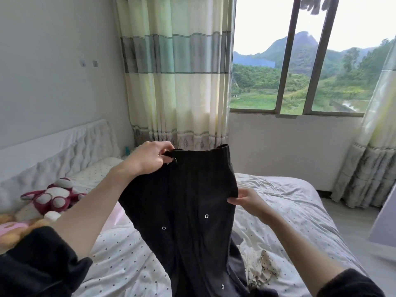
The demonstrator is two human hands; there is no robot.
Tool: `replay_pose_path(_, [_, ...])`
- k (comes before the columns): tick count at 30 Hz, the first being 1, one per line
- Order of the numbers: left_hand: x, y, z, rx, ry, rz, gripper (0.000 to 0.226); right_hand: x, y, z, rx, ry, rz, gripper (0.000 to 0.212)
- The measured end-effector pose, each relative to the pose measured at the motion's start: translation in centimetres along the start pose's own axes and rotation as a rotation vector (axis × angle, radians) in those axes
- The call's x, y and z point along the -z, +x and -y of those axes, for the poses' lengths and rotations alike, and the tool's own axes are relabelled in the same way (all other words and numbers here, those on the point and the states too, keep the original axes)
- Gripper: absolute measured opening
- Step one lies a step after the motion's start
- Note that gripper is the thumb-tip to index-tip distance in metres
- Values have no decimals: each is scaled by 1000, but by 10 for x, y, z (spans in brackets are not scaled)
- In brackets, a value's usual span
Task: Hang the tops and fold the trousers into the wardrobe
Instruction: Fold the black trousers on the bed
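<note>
A black fabric garment with small metal-ringed eyelets, trousers by the look of its waistband, hangs unfolded in the air above the bed, so I judge the folding barely started. The left hand pinches the waistband's top corner, and the right hand grips the side edge lower down. A crumpled cream dotted garment lies on the white dotted bedsheet unsorted, and no wardrobe is in view.
</note>
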State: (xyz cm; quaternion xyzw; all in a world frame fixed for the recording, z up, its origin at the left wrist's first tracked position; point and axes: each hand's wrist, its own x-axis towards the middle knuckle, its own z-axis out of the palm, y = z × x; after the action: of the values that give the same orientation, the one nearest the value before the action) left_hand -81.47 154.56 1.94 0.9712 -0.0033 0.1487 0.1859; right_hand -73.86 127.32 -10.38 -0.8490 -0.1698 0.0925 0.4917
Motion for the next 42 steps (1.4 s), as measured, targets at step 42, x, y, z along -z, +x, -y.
replay_pose_path(42, [-6,-7,-164,-90,-561,395,12,222,-126,74,62,-312,-821,19])
